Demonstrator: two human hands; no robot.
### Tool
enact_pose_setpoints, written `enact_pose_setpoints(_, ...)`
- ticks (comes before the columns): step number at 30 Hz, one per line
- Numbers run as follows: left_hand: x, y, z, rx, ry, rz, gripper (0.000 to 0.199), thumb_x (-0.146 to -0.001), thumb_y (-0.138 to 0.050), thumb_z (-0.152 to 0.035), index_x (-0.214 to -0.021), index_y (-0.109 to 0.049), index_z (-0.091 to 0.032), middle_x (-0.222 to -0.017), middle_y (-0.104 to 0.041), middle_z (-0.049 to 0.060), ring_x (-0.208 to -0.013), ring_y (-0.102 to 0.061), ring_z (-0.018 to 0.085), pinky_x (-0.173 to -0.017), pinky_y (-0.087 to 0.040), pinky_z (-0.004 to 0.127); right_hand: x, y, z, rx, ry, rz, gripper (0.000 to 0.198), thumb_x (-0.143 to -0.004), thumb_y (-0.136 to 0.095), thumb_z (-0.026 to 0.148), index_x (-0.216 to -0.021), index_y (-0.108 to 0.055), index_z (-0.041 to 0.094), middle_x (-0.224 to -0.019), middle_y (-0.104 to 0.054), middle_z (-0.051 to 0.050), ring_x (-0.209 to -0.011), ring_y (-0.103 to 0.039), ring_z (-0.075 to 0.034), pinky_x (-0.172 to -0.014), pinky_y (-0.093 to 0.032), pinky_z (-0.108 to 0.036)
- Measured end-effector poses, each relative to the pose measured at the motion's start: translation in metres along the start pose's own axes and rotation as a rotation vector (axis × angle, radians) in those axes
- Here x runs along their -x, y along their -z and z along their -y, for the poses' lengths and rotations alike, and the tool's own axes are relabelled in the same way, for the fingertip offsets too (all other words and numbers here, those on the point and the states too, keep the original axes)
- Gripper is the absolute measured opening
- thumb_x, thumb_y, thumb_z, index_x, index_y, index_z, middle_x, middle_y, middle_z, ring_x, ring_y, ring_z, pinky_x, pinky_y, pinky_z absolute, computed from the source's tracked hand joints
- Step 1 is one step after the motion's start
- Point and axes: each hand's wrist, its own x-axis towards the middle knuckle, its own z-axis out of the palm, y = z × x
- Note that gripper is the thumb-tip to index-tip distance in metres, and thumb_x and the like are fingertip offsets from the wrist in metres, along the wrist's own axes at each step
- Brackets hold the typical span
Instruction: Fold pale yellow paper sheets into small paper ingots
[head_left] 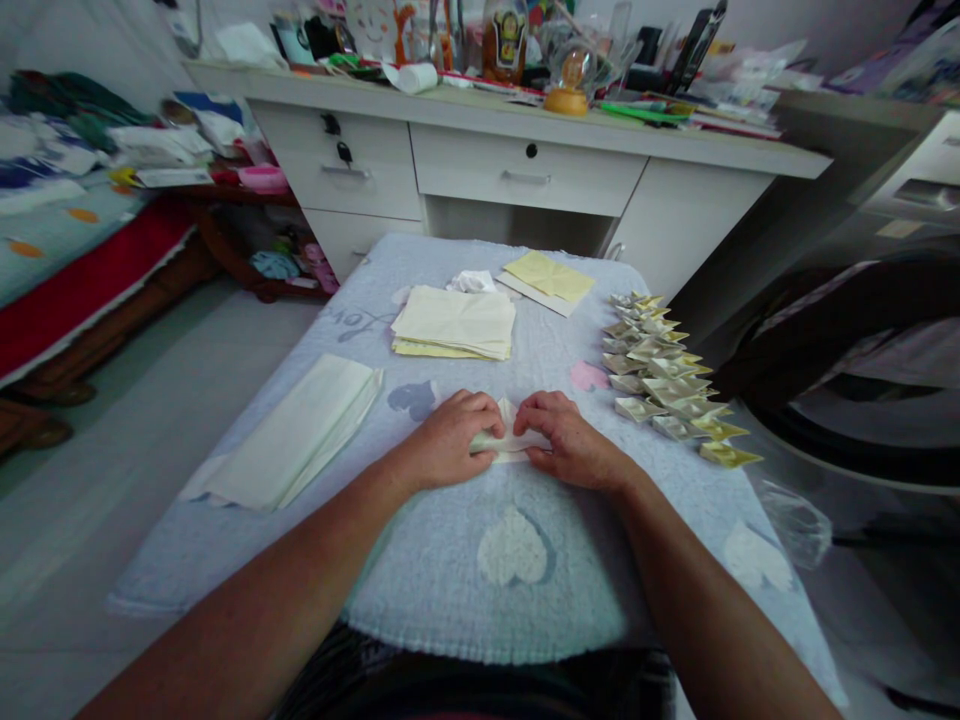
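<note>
A small piece of folded pale paper lies on the cloth-covered table in front of me, with a pointed tip sticking up between my hands. My left hand pinches its left end, fingers curled and thumb below. On the other end my right hand has its fingers bent and pressed down in the same way. Both hands partly cover the paper. To the right stand rows of several folded paper boats, cream and yellow. Beyond my hands sits a stack of cream paper sheets.
A long folded stack of pale paper lies at the left. Yellow and white sheets and a crumpled white tissue are at the back. A cluttered white desk stands behind the table; a washing machine is at right.
</note>
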Motion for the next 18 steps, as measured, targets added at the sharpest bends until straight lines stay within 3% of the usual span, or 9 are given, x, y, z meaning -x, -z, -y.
enact_pose_setpoints(5,-0.001,-0.001,0.000,-0.034,0.018,0.005,0.007,-0.082,-0.059,-0.021,-0.085,-0.065,-0.019,-0.090,-0.059,0.005,-0.093,-0.052,0.021,-0.084,-0.041,0.034,-0.002,-0.004,-0.002,0.017,0.008,-0.035,0.015,-0.077,-0.065,0.013,-0.090,-0.065,0.020,-0.103,-0.058,-0.006,-0.098,-0.047,-0.021,-0.089,-0.034,-0.037)
enact_pose_setpoints(9,-0.002,-0.001,0.000,-0.059,0.025,0.053,0.014,-0.087,-0.052,-0.021,-0.082,-0.064,-0.017,-0.082,-0.062,0.004,-0.085,-0.054,0.019,-0.080,-0.042,0.033,-0.004,-0.006,-0.003,0.016,-0.011,-0.063,0.007,-0.082,-0.062,0.014,-0.084,-0.066,0.019,-0.101,-0.060,-0.006,-0.097,-0.049,-0.021,-0.089,-0.035,-0.037)
enact_pose_setpoints(18,-0.003,0.000,-0.004,-0.118,0.075,0.080,0.020,-0.092,-0.046,-0.024,-0.086,-0.064,-0.017,-0.085,-0.066,0.005,-0.086,-0.056,0.019,-0.079,-0.042,0.032,-0.008,-0.011,-0.002,0.022,-0.099,-0.087,0.009,-0.086,-0.060,0.019,-0.081,-0.067,0.016,-0.102,-0.059,-0.008,-0.097,-0.048,-0.021,-0.090,-0.037,-0.038)
